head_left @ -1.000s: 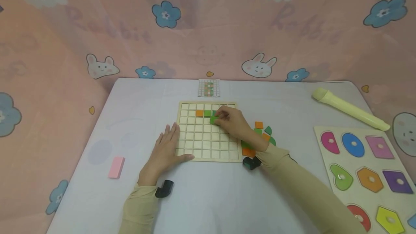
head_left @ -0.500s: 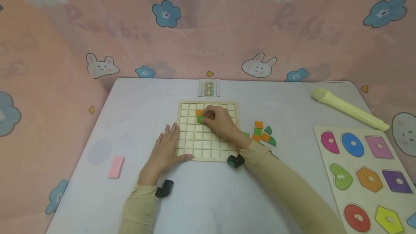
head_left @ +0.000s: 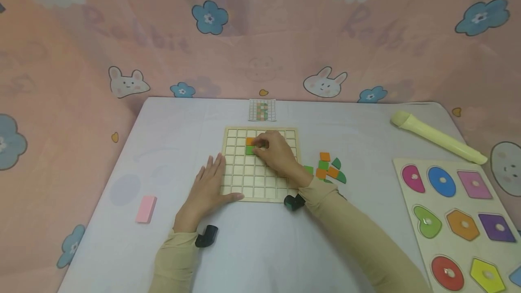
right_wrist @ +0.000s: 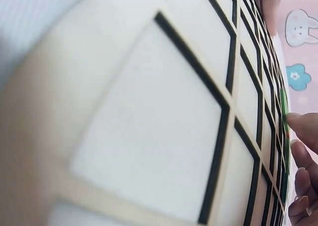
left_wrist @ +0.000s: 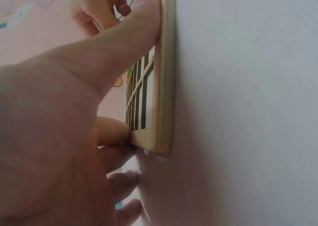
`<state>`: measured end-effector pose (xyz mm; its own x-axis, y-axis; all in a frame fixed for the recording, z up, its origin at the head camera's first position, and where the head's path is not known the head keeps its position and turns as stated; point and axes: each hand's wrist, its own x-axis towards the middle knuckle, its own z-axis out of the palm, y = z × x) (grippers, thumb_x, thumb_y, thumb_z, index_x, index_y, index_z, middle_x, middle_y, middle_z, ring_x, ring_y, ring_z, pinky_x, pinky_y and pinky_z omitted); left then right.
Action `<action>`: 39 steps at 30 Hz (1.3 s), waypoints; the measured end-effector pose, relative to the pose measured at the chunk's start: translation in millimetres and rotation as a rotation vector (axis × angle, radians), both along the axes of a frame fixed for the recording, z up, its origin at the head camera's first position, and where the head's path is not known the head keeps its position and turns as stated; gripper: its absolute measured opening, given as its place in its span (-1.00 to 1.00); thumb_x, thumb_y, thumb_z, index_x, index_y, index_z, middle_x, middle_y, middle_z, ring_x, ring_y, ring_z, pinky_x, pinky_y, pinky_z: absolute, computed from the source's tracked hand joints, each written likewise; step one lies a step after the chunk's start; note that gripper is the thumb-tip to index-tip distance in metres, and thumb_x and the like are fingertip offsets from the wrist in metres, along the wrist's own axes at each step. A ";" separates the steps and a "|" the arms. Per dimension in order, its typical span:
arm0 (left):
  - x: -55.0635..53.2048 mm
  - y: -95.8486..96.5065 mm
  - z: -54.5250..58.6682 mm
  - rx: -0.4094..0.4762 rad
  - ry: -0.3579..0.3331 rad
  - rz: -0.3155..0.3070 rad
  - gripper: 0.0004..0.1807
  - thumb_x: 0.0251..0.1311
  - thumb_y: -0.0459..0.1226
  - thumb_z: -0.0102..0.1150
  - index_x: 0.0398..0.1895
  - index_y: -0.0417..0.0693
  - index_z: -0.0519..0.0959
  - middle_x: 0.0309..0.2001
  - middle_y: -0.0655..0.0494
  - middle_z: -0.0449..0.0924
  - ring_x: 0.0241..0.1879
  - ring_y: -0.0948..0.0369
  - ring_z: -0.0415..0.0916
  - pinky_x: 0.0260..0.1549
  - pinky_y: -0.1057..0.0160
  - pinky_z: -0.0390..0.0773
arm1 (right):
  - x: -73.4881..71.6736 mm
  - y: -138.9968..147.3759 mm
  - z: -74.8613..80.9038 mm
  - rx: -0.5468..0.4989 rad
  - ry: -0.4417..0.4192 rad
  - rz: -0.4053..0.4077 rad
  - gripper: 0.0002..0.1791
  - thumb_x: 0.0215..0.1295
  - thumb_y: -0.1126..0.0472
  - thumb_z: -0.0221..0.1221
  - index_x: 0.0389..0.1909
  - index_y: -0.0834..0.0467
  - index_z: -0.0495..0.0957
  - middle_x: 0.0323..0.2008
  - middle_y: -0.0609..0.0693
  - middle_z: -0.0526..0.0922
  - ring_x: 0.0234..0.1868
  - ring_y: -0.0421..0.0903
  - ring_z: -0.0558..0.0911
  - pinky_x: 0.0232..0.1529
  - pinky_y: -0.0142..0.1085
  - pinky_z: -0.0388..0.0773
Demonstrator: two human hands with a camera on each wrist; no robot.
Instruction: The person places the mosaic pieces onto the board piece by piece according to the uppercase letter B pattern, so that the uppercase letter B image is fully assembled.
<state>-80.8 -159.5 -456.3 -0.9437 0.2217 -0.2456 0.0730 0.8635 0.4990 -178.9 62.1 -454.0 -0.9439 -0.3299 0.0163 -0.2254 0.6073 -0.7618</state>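
A pale wooden grid board (head_left: 238,181) lies on the white table. My left hand (head_left: 205,189) rests at its left side with straight fingers, the thumb over the near edge; the left wrist view shows that thumb (left_wrist: 131,32) on the rim. Over the upper part of the board, my right hand (head_left: 278,153) pinches a green square tile (head_left: 249,150) with thumb and finger. That tile sits just below an orange square tile (head_left: 250,141). In the right wrist view, the thumb (right_wrist: 300,124) touches the green tile (right_wrist: 284,103). The hand hides the cells to the right.
Loose orange (head_left: 324,157) and green tiles lie right of the board. Behind it is a small pattern card (head_left: 262,110). A pink block (head_left: 146,209) lies at left; a shape puzzle board (head_left: 443,209) and a pale yellow microphone-shaped object (head_left: 439,137) are at right.
My right hand has moved left across the board with the green tile, to the spot under the orange tile, and hardly moves since. The left hand stays put.
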 end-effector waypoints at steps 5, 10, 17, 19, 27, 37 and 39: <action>0.2 0.0 -0.2 0.005 0.001 0.002 0.33 0.18 0.14 0.50 0.71 -0.30 -0.14 0.75 -0.14 -0.26 0.74 -0.13 -0.38 0.70 -0.21 -0.20 | -1.2 12.1 -1.9 -0.039 0.013 0.003 -0.78 0.37 0.27 0.40 -0.01 0.22 0.76 -0.05 0.09 0.74 0.03 0.03 0.60 0.09 -0.15 0.57; 0.7 -0.4 0.2 0.008 -0.007 -0.002 0.34 0.18 0.14 0.50 0.72 -0.28 -0.17 0.75 -0.13 -0.28 0.74 -0.12 -0.41 0.71 -0.21 -0.23 | -3.7 30.7 -1.4 -0.020 -0.027 -0.010 -0.75 0.37 0.25 0.40 0.02 0.20 0.75 -0.01 0.11 0.72 0.02 0.05 0.56 0.05 -0.15 0.51; 0.2 0.7 -0.6 0.001 -0.006 -0.006 0.36 0.16 0.14 0.52 0.72 -0.27 -0.18 0.75 -0.12 -0.30 0.74 -0.11 -0.42 0.71 -0.21 -0.22 | -6.9 67.3 -0.7 0.045 -0.062 0.007 -0.67 0.35 0.26 0.39 0.09 0.25 0.72 0.06 0.19 0.68 0.07 0.12 0.50 0.15 -0.04 0.49; 0.2 0.8 -0.3 0.001 -0.006 -0.005 0.36 0.16 0.14 0.52 0.72 -0.27 -0.19 0.75 -0.11 -0.30 0.74 -0.11 -0.42 0.71 -0.20 -0.23 | -7.6 80.3 1.6 0.077 -0.070 0.025 -0.63 0.36 0.25 0.38 0.14 0.28 0.69 0.10 0.23 0.65 0.10 0.14 0.47 0.17 0.00 0.46; 0.3 0.5 -0.9 0.005 0.000 0.005 0.35 0.16 0.11 0.54 0.71 -0.30 -0.16 0.75 -0.14 -0.27 0.74 -0.13 -0.39 0.70 -0.22 -0.21 | -11.6 133.6 14.0 0.198 -0.207 0.041 -0.51 0.46 0.13 0.32 0.30 0.26 0.58 0.26 0.32 0.49 0.31 0.28 0.37 0.40 0.26 0.40; 0.4 1.8 1.2 0.015 -0.002 0.010 0.34 0.15 0.09 0.55 0.71 -0.31 -0.13 0.74 -0.15 -0.25 0.74 -0.14 -0.38 0.70 -0.23 -0.19 | -9.7 178.9 35.0 0.384 -0.356 0.155 -0.34 0.20 0.10 0.51 0.33 0.09 0.56 0.39 0.37 0.33 0.33 0.37 0.28 0.28 0.36 0.42; 0.8 1.5 2.0 0.017 -0.010 0.013 0.34 0.15 0.09 0.55 0.71 -0.30 -0.15 0.75 -0.14 -0.26 0.74 -0.13 -0.39 0.71 -0.21 -0.21 | -8.6 183.2 35.6 0.376 -0.359 0.152 -0.38 0.21 0.14 0.50 0.29 0.12 0.56 0.37 0.37 0.35 0.33 0.38 0.28 0.32 0.39 0.38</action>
